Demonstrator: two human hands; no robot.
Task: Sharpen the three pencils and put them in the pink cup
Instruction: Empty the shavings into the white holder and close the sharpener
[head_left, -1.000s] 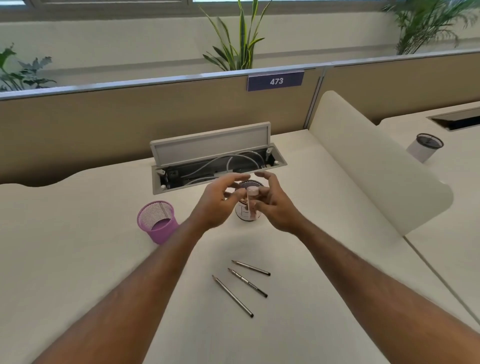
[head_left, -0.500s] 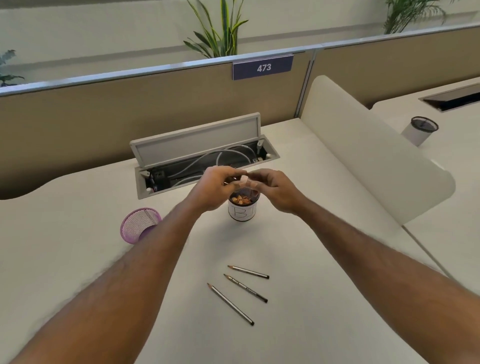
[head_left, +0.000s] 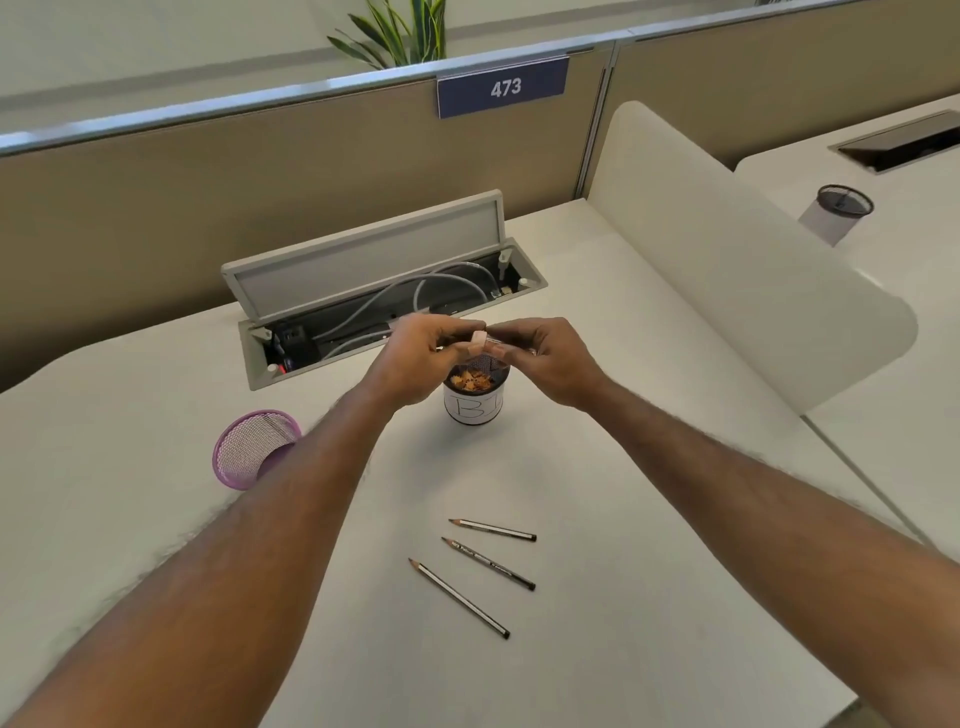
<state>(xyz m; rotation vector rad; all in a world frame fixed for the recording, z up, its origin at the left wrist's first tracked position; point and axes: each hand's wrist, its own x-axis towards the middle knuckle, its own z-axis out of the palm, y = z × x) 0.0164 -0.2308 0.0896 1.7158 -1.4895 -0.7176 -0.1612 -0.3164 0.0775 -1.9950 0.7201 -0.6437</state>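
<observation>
Three dark pencils lie on the desk near me: a short one (head_left: 493, 530), a middle one (head_left: 488, 564) and a longer one (head_left: 460, 597), tips pointing left. The pink mesh cup (head_left: 249, 447) stands at the left, partly behind my left forearm. My left hand (head_left: 415, 358) and my right hand (head_left: 545, 358) meet above a white cup marked "B" (head_left: 472, 410) that holds wood shavings. Together they pinch a small sharpener (head_left: 478, 339): the left fingers are on its pink end, the right on a clear part, mostly hidden.
An open cable tray (head_left: 384, 306) with grey wires sits in the desk behind the hands. A beige partition with sign 473 (head_left: 503, 87) runs along the back. A curved white divider (head_left: 727, 249) bounds the right side; a black mesh cup (head_left: 839, 210) stands beyond it.
The sharpener went from upright in front of the "B" cup to level just above its mouth, with both hands closed round it. My view tilted down toward the desk.
</observation>
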